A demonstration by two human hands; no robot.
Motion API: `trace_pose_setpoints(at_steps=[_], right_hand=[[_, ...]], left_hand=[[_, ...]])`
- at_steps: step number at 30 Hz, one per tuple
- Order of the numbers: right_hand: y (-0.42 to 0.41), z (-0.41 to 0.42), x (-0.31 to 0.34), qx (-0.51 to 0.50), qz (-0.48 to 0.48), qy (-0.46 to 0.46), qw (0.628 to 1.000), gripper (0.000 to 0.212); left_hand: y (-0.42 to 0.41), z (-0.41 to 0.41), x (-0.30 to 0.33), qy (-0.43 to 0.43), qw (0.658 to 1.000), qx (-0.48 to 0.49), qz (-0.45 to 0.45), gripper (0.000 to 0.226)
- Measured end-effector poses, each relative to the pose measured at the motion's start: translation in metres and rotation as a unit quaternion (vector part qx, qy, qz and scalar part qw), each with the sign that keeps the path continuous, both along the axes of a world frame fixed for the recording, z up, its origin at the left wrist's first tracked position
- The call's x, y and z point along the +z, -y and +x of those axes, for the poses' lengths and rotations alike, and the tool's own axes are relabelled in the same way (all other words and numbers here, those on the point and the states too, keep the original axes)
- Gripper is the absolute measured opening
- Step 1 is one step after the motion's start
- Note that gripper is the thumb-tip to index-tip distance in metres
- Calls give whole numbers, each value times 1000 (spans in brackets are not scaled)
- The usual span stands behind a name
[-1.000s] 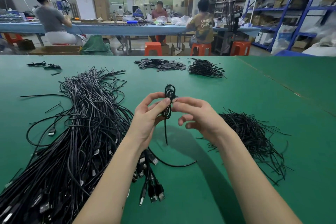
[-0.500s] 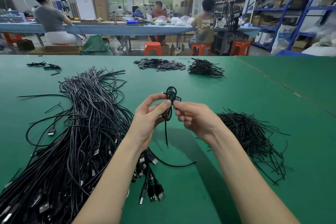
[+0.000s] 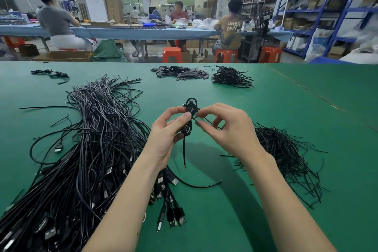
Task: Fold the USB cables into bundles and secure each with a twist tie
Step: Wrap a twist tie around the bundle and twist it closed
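Above the green table (image 3: pixel 235 221), the left hand (image 3: pixel 166 135) pinches the folded cable bundle (image 3: pixel 190 116) at its middle between thumb and fingers, one loose end dangling below, while the right hand (image 3: pixel 229 129) pinches the ends of a thin black twist tie (image 3: pixel 201 119) beside the bundle (whether it is fully wrapped cannot be told). A big heap of loose USB cables (image 3: pixel 86 149) lies left of the arms, and a pile of twist ties (image 3: pixel 286 153) lies right.
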State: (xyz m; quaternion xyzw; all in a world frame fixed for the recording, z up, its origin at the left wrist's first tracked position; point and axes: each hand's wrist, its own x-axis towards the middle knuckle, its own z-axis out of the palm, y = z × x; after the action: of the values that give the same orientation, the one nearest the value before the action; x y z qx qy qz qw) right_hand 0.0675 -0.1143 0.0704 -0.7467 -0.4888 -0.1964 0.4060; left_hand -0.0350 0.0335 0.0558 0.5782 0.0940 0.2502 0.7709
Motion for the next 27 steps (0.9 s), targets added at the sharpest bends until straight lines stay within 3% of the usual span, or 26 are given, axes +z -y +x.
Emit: trace_pose_setpoints(at_steps=[6,8,10,11,13,14,15,16,19,21,24,27], right_hand=[[-1,0,-3,18,-3,-51,999,6],[-6,-3,-6,22,26,-128,991,7],[-10,-6,-4,49,49,-287,955,12],[-12,-7,-1,76,63,-408,908,13],[-16,-11,4,149,86,-673,719,7],[-16,-13,5,172,104,-749,632,4],[-17,-14,5,183,113,-770,601,4],[-17,-14,5,182,102,-749,628,4],[-11,-11,4,124,20,-506,854,5],[-7,-7,3,37,-26,-307,951,16],[-4,-5,0,-34,-34,-79,996,25],[-5,-6,-2,-41,12,-4,999,15]], left_hand=[[-1,-1,-2,-1,1000,3,13,14],[0,0,-3,2,1000,7,24,12],[1,1,-3,7,999,17,35,12],[1,2,-3,9,999,21,40,14],[2,2,-2,12,999,25,44,15],[2,2,-1,14,999,25,43,14],[1,2,0,16,999,23,41,14],[0,2,0,17,999,23,38,15],[-3,1,-1,11,999,27,25,18],[-4,0,-2,5,999,28,23,18],[-2,1,-3,1,999,24,27,15],[-3,1,-4,1,999,24,30,12]])
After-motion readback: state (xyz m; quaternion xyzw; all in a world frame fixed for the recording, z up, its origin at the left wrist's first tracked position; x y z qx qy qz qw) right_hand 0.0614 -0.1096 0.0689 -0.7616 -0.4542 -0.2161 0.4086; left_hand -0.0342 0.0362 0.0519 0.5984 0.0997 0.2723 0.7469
